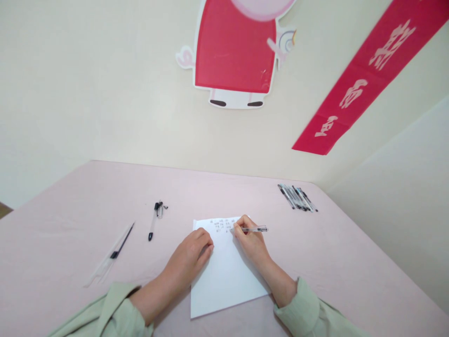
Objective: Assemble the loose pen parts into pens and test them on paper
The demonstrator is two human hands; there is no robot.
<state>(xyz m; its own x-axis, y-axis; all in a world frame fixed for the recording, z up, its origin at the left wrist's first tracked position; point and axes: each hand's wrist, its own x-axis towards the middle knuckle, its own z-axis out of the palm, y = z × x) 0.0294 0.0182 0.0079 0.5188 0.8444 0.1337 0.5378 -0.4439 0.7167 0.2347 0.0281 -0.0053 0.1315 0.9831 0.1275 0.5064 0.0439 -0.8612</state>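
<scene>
White paper (228,276) lies on the pink-covered table, with small rows of dark handwriting near its top edge. My right hand (250,238) is closed around a clear pen (257,229), its tip down at the written lines. On the paper's left edge rests my left hand (192,250), fingers loosely bent and apart from the thumb, holding nothing. To the left of that hand lies a pen with black ends (153,224), a small clear-and-black piece (160,209) beside its top.
Further left are a dark pen refill (124,243) and clear plastic sleeves (101,271). Several pens (298,198) lie in a row at the back right. A wall stands behind the table, bearing a red cartoon cutout (235,51) and a red banner (372,70).
</scene>
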